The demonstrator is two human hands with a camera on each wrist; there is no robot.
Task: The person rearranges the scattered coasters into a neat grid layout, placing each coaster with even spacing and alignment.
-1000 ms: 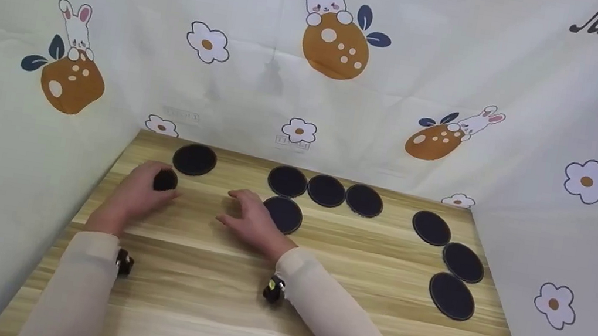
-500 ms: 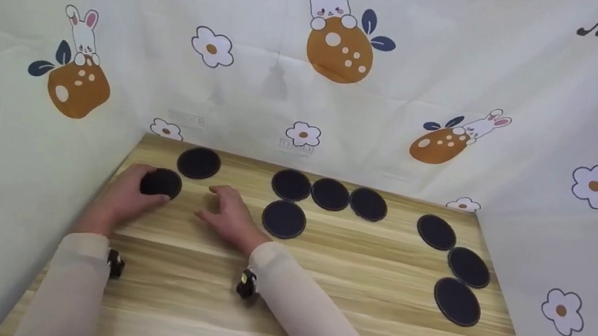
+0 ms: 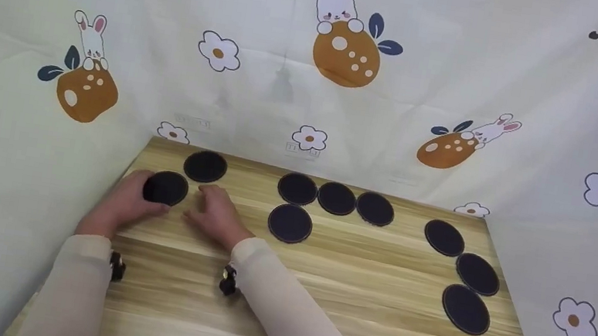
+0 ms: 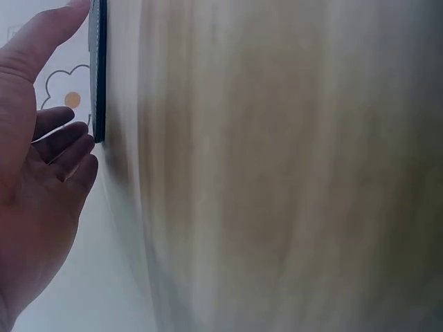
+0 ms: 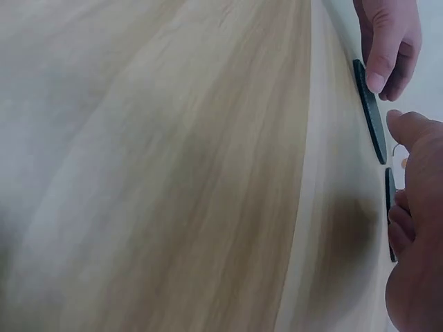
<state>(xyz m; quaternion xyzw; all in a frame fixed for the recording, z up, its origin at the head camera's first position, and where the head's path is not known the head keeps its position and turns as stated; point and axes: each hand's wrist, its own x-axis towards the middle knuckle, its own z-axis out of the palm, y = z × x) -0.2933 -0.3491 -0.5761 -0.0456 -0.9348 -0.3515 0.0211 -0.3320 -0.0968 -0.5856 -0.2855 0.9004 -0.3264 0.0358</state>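
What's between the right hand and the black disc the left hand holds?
In the head view, only bare wooden tabletop shows between the right hand and that black disc.

The left hand (image 3: 122, 202) and right hand (image 3: 220, 218) are bare. The left sleeve (image 3: 69, 299) and right sleeve (image 3: 297, 316) match — long, plain, pale cream with a faintly pinkish cast. Beside each cuff sits a small, blocky black device: left device (image 3: 116, 267), right device (image 3: 227, 282) — the latter showing a yellowish spot.
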